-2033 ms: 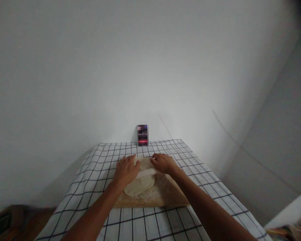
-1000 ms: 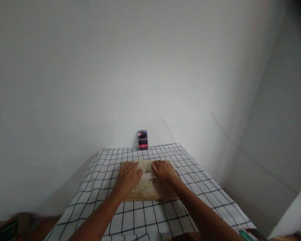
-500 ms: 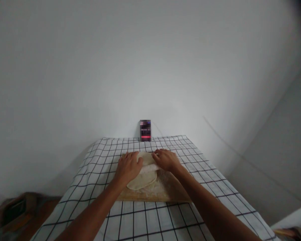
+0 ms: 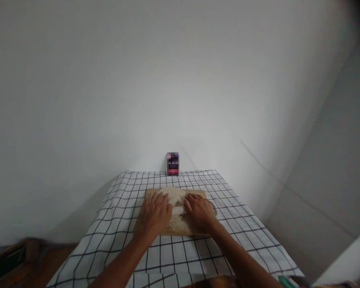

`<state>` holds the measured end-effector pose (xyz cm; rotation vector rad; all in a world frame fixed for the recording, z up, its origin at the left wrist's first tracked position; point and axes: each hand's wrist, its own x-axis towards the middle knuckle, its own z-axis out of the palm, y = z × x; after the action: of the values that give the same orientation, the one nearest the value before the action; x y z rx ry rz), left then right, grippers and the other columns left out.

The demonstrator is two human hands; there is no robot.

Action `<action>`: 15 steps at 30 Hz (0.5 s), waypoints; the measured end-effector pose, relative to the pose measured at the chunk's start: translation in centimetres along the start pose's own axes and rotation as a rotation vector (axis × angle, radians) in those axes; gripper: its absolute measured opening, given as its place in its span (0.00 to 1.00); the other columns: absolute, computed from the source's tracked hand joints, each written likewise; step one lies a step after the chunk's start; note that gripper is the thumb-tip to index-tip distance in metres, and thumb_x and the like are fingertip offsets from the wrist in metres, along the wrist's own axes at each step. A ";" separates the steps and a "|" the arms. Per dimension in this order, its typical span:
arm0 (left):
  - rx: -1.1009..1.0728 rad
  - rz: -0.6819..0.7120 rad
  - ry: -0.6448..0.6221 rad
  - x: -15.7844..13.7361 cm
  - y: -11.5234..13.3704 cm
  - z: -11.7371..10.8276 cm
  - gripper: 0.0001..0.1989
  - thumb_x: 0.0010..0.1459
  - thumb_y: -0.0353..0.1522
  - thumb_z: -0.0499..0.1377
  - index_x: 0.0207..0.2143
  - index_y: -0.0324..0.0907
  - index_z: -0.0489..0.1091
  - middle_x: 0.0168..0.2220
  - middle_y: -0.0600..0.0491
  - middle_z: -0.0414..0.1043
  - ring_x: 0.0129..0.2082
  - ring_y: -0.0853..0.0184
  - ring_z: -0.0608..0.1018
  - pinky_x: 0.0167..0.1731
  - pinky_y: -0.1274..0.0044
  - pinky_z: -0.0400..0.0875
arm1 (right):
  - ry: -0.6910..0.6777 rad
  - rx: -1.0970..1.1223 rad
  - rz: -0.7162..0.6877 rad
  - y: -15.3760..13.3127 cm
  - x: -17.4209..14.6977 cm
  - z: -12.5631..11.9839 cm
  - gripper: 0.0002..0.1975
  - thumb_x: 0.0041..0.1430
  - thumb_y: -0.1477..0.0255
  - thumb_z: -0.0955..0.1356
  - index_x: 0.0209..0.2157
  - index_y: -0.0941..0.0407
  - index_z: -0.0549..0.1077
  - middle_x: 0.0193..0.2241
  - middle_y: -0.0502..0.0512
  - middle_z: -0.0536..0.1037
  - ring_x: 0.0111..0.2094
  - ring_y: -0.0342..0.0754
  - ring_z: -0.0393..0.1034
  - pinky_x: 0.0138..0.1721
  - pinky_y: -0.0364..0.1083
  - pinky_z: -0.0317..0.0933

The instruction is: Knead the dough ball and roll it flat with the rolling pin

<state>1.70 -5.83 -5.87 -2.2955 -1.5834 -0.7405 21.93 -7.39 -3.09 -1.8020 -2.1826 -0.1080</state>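
A sheet of pale dough lies on a floured wooden board. Across the dough runs a white, flour-dusted rolling pin, its middle showing between my hands. My left hand is laid over the pin's left part, fingers pointing forward and slightly spread. Over the right part, my right hand is closed, its fingers curled more. Both palms hide much of the pin, and its left end is out of sight. The dough's far edge bulges beyond the pin.
A white cloth with a dark grid covers the table. Upright against the wall at the back stands a blurred dark phone-like object. Brown items sit low at the left. Something green shows at the bottom right.
Both hands have drawn the rolling pin back towards me over the dough. More dough shows beyond it, less on the near side. The view has tilted slightly upward.
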 end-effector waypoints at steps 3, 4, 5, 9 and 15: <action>-0.031 0.036 -0.024 -0.9 0.2 -0.3 0.20 0.66 0.33 0.51 0.58 0.50 0.71 0.61 0.47 0.75 0.67 0.49 0.67 0.66 0.48 0.56 | 0.010 0.031 -0.010 0.0 -0.8 0.0 0.18 0.77 0.62 0.56 0.47 0.52 0.75 0.51 0.57 0.80 0.54 0.54 0.73 0.50 0.49 0.62; -0.031 0.040 -0.044 -0.9 0.2 -0.5 0.20 0.66 0.33 0.51 0.57 0.51 0.72 0.61 0.47 0.74 0.67 0.49 0.67 0.66 0.48 0.56 | 0.008 0.044 -0.009 0.1 -0.7 0.1 0.18 0.77 0.62 0.56 0.47 0.52 0.75 0.51 0.57 0.80 0.54 0.54 0.73 0.50 0.49 0.62; -0.025 0.035 -0.065 -0.7 0.1 -0.6 0.20 0.66 0.33 0.51 0.57 0.51 0.72 0.62 0.47 0.74 0.67 0.49 0.67 0.66 0.49 0.56 | 0.003 0.055 -0.003 0.1 -0.5 0.1 0.18 0.77 0.62 0.56 0.47 0.53 0.75 0.51 0.57 0.80 0.54 0.54 0.73 0.50 0.49 0.62; 0.031 -0.027 -0.161 1.6 -0.5 -0.7 0.21 0.68 0.35 0.49 0.60 0.45 0.71 0.65 0.43 0.70 0.69 0.48 0.65 0.67 0.50 0.55 | -0.025 0.059 0.040 0.2 1.8 0.1 0.20 0.76 0.63 0.56 0.45 0.55 0.76 0.48 0.60 0.82 0.49 0.54 0.76 0.47 0.49 0.63; 0.019 -0.078 -0.223 6.2 -2.3 0.7 0.23 0.69 0.36 0.48 0.61 0.42 0.70 0.65 0.41 0.69 0.69 0.44 0.65 0.62 0.50 0.62 | -0.104 0.067 0.073 1.2 6.5 0.2 0.26 0.75 0.57 0.54 0.46 0.53 0.79 0.48 0.59 0.83 0.47 0.54 0.78 0.43 0.49 0.64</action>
<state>1.46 0.26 -3.29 -2.3837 -1.7745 -0.4979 22.01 -0.99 -1.60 -1.8857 -2.1592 0.0755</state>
